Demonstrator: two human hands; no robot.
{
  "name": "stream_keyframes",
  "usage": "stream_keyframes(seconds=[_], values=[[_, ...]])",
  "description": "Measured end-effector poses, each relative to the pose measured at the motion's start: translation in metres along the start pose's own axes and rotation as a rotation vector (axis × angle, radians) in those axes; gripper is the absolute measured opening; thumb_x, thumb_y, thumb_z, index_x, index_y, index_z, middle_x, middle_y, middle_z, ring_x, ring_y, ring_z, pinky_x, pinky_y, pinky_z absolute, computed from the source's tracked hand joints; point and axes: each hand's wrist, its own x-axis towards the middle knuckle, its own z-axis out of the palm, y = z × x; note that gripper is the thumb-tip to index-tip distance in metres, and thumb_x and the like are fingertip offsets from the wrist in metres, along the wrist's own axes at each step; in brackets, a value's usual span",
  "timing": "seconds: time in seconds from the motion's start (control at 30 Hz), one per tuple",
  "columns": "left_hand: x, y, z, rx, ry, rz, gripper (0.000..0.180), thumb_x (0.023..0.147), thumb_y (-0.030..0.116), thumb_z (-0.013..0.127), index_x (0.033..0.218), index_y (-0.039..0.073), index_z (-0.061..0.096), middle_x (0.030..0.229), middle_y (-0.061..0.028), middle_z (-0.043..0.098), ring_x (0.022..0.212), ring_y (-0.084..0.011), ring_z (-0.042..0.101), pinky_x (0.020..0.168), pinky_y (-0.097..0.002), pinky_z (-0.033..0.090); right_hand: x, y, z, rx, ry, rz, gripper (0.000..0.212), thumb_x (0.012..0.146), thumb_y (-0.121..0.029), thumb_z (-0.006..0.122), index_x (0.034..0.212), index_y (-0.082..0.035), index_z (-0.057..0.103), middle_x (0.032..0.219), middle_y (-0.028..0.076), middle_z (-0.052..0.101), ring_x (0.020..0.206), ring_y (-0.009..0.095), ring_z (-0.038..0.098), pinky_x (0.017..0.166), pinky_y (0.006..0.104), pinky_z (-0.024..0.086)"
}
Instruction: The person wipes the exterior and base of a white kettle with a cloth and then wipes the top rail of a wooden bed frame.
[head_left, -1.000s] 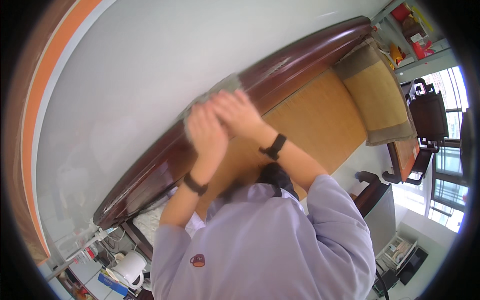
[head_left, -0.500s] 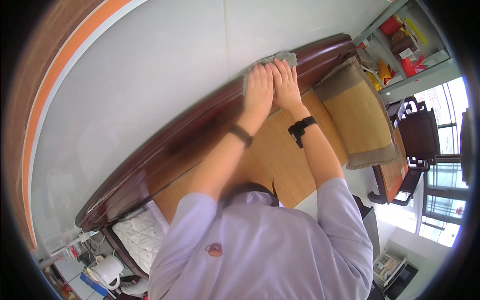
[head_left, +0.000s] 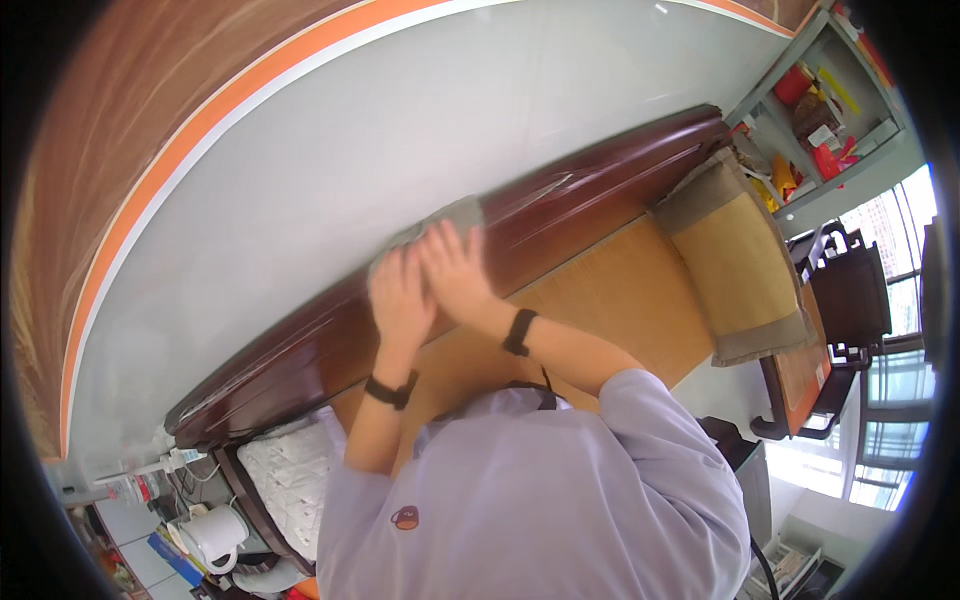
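Observation:
A grey cloth (head_left: 467, 214) lies over the top edge of a dark red-brown wooden backrest (head_left: 600, 165), against the pale wall. My left hand (head_left: 402, 300) presses on the cloth's left part, fingers stretched out and a little blurred. Beside it, touching or nearly so, my right hand (head_left: 455, 268) rests flat on the cloth with its fingers spread. Both palms are turned down, and much of the cloth is hidden under them. Each wrist wears a dark band.
A tan seat mat (head_left: 600, 280) runs below the backrest, with a yellow-brown cushion (head_left: 735, 265) at its right end. A white quilted pad (head_left: 285, 480) and a white kettle (head_left: 213, 535) are at lower left. Shelves (head_left: 815, 110) with packages stand at upper right.
Both hands and the grey cloth have slid left along the backrest's top edge. The view has shifted too, showing more of the orange-striped wall.

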Motion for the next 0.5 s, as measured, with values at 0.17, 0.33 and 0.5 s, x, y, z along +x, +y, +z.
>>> stream_keyframes(seconds=[0.17, 0.33, 0.5], values=[[-0.066, -0.082, -0.059, 0.132, 0.037, -0.111, 0.067, 0.067, 0.022, 0.07, 0.124, 0.001, 0.042, 0.123, -0.0189, 0.042, 0.115, -0.0372, 0.039, 0.097, -0.0488, 0.031, 0.029, -0.111, 0.008, 0.068, 0.08, -0.198, 0.048, 0.08, -0.027, 0.048, 0.121, -0.003, 0.045, 0.123, 0.018, 0.044, 0.12, 0.035, 0.036, 0.099, 0.0571, 0.024], [-0.098, -0.121, -0.094, 0.177, 0.066, -0.145, 0.065, 0.07, 0.027, 0.068, 0.123, 0.0, 0.042, 0.122, -0.0192, 0.042, 0.114, -0.0372, 0.039, 0.096, -0.0494, 0.031, 0.045, -0.173, -0.002, 0.082, 0.096, -0.259, 0.046, 0.079, -0.028, 0.049, 0.118, -0.003, 0.046, 0.118, 0.017, 0.046, 0.116, 0.032, 0.04, 0.099, 0.0521, 0.027], [-0.084, -0.102, -0.073, 0.208, 0.085, -0.143, 0.066, 0.073, 0.028, 0.063, 0.124, -0.006, 0.037, 0.121, -0.0228, 0.04, 0.115, -0.0406, 0.035, 0.098, -0.0525, 0.026, 0.043, -0.138, -0.004, 0.088, 0.09, -0.379, 0.045, 0.078, -0.026, 0.049, 0.118, -0.006, 0.047, 0.12, 0.012, 0.047, 0.117, 0.027, 0.041, 0.102, 0.0456, 0.026]])
